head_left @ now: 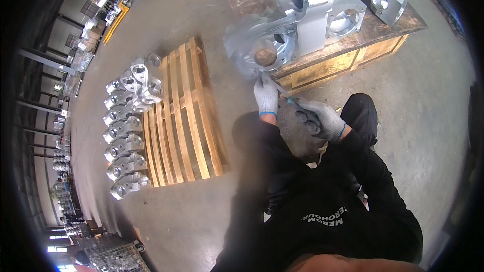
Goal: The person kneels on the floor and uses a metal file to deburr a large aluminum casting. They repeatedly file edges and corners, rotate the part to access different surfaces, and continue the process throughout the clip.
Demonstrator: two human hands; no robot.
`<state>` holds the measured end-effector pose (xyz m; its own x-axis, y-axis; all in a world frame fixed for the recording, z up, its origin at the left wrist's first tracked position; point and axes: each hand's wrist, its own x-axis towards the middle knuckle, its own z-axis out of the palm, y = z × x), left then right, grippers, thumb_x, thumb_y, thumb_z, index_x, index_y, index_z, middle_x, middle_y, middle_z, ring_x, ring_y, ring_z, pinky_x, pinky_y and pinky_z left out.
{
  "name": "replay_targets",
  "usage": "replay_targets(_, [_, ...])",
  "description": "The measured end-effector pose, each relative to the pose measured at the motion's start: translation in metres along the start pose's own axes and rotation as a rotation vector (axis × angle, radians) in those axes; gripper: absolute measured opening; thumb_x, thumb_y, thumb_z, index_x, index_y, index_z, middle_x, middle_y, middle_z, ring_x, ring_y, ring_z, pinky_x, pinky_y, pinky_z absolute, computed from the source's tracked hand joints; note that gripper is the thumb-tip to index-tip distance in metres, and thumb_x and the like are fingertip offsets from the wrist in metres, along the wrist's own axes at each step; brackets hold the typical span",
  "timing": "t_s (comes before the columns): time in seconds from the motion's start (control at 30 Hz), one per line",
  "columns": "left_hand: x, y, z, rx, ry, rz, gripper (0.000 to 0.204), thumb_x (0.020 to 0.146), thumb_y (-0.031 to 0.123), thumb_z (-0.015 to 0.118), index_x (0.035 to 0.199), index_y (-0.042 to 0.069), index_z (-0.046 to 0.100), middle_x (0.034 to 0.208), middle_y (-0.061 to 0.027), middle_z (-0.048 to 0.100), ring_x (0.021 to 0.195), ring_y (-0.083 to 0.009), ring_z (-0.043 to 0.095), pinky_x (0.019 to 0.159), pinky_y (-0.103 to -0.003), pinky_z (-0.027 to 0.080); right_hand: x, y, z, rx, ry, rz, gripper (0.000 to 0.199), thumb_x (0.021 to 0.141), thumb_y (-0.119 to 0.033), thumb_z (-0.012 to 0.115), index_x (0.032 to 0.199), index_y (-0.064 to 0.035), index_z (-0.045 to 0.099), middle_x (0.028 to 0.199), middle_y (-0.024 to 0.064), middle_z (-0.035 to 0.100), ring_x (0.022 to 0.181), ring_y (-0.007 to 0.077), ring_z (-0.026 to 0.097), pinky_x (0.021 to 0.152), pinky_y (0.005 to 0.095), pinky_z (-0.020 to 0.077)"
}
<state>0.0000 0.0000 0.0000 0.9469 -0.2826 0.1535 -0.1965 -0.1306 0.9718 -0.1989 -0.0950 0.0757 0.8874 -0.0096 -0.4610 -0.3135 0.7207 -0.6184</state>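
My right hand (325,118), in a white knit glove, is closed round the dark grey handle of a long hand tool (291,99) that looks like a file. Its narrow blade runs up and left to my left hand (265,95). That hand, gloved too, has its fingers closed at the blade's far end, right by the lower rim of a large silver metal casting (312,25). The casting has round bored openings and a square flange, and rests on a wooden crate (322,68). Blur covers its left end, so the exact contact of blade and rim cannot be made out.
A smaller silver casting (393,0) stands on the crate's right part. To the left lies a slatted wooden pallet (176,106), with several similar castings (121,146) in a row along its far side. A yellow pallet jack (117,22) stands farther off.
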Motion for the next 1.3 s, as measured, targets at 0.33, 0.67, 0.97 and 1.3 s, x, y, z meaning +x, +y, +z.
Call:
replay_targets(0.33, [0.001, 0.007, 0.002, 0.188, 0.105, -0.031, 0.057, 0.108, 0.040, 0.043, 0.090, -0.010, 0.065, 0.073, -0.0230, 0.067, 0.071, -0.0349, 0.067, 0.067, -0.046, 0.050, 0.003, -0.014, 0.007, -0.232, 0.049, -0.053, 0.027, 0.104, -0.027, 0.059, 0.121, -0.0078, 0.068, 0.099, 0.0015, 0.068, 0.082, 0.0092, 0.062, 0.070, 0.0249, 0.0486])
replay_targets(0.67, [0.016, 0.002, 0.023, 0.617, -0.245, 0.691, 0.033, 0.107, 0.030, 0.049, 0.095, 0.004, 0.064, 0.077, -0.0143, 0.070, 0.067, -0.0315, 0.070, 0.056, -0.042, 0.053, -0.012, 0.006, 0.025, -0.569, 0.140, -0.430, 0.044, 0.109, -0.032, 0.053, 0.143, -0.0033, 0.054, 0.086, 0.0040, 0.066, 0.070, 0.0098, 0.061, 0.063, 0.0247, 0.0481])
replay_targets(0.97, [0.006, 0.012, 0.067, -0.254, -0.208, -0.211, 0.039, 0.108, 0.041, 0.046, 0.090, 0.009, 0.059, 0.069, -0.0052, 0.060, 0.054, -0.0199, 0.059, 0.048, -0.035, 0.047, -0.020, -0.010, 0.025, -0.938, 0.329, -0.447, 0.060, 0.104, -0.019, 0.058, 0.156, 0.0045, 0.040, 0.138, 0.0200, 0.064, 0.122, 0.0195, 0.063, 0.104, 0.0304, 0.0484])
replay_targets(1.3, [0.011, 0.009, 0.092, -0.365, -0.199, -0.051, 0.041, 0.109, 0.039, 0.041, 0.087, 0.009, 0.058, 0.064, -0.0041, 0.056, 0.048, -0.0176, 0.055, 0.044, -0.034, 0.044, -0.015, -0.016, 0.014, -0.813, 0.280, -0.442, 0.058, 0.105, -0.020, 0.055, 0.159, -0.0054, 0.039, 0.090, 0.0031, 0.064, 0.071, 0.0082, 0.059, 0.063, 0.0242, 0.0491])
